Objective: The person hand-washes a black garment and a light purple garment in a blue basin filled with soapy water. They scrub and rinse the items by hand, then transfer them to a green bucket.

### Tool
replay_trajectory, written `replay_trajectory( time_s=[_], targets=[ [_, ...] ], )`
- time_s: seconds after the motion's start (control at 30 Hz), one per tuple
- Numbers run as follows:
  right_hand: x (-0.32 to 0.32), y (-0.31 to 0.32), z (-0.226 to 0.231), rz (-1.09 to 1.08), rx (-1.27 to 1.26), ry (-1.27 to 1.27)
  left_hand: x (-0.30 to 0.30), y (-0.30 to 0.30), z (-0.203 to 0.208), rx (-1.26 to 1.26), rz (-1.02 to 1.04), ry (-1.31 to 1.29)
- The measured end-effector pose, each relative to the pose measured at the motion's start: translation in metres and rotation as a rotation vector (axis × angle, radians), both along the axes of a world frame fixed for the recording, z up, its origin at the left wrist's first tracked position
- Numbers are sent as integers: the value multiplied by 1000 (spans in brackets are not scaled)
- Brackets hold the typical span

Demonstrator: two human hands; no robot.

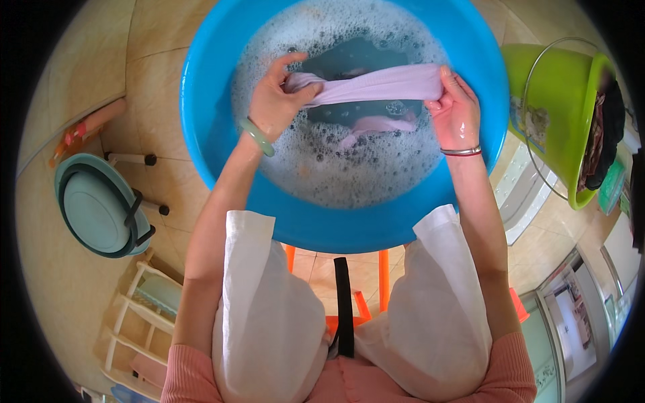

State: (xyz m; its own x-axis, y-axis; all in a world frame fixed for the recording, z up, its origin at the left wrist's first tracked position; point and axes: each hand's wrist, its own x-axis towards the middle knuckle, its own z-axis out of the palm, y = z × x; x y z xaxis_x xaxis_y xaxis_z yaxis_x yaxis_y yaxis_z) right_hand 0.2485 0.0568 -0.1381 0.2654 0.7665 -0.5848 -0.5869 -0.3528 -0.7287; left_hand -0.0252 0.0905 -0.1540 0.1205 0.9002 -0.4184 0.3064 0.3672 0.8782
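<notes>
A long strip of pale lilac cloth (379, 85) is stretched sideways just above soapy water in a big blue basin (322, 227). Its left end is bunched in my left hand (274, 101), thumb pressed over the fabric and index finger stuck out; a green bangle sits on that wrist. My right hand (458, 111) grips the other end, its thumb and fingers around the folded edge. Below the strip, more pinkish cloth (383, 123) lies partly under the water. White suds (295, 161) ring a darker patch of water; whatever else is submerged cannot be made out.
To the right a lime-green bucket (551, 121) with a wire handle lies tipped, dark clothes (608, 138) at its mouth. Grey-green folding basins (97, 208) lean at the left wall, above a cream rack (144, 322). My knees flank the blue basin's near side.
</notes>
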Motion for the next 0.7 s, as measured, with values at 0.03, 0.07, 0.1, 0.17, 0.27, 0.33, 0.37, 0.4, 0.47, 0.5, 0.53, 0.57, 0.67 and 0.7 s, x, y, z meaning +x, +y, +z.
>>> replay_trajectory(
  time_s=[0.03, 0.07, 0.1, 0.17, 0.27, 0.33, 0.37, 0.4, 0.47, 0.5, 0.53, 0.57, 0.67, 0.7],
  targets=[
    [0, 1, 0, 9, 7, -19, -4, -4, -10, -4, -38, 28],
    [-1, 1, 1, 18, 14, -39, -10, -7, -26, 103, -23, 107],
    [-1, 0, 1, 10, 1, -48, -11, -3, -23, 40, -47, 218],
    [-3, -3, 3, -4, -22, -63, -9, 11, -3, -84, -96, 443],
    [0, -3, -1, -31, -39, -58, -25, 14, -6, -341, 242, -225],
    [14, -2, -11, -29, -38, -51, -35, 19, -5, -504, 513, -763],
    [20, -3, -15, -28, -37, -48, -34, 19, -6, -507, 543, -819],
    [18, -4, -17, -5, -56, -56, -33, 17, -3, -507, 578, -869],
    [13, -7, -18, 40, -94, -73, -29, 17, -6, -488, 619, -965],
    [10, -7, -19, 24, -100, -78, -29, 16, -10, -426, 637, -910],
    [7, -7, -20, 8, -105, -82, -29, 15, -12, -363, 655, -855],
    [5, -7, -21, -8, -110, -86, -30, 14, -15, -301, 671, -799],
    [8, -7, -23, 27, -99, -112, -15, 15, -5, -108, 636, -358],
    [11, -8, -25, 56, -97, -161, -16, 15, -5, -131, 580, -420]
  ],
)
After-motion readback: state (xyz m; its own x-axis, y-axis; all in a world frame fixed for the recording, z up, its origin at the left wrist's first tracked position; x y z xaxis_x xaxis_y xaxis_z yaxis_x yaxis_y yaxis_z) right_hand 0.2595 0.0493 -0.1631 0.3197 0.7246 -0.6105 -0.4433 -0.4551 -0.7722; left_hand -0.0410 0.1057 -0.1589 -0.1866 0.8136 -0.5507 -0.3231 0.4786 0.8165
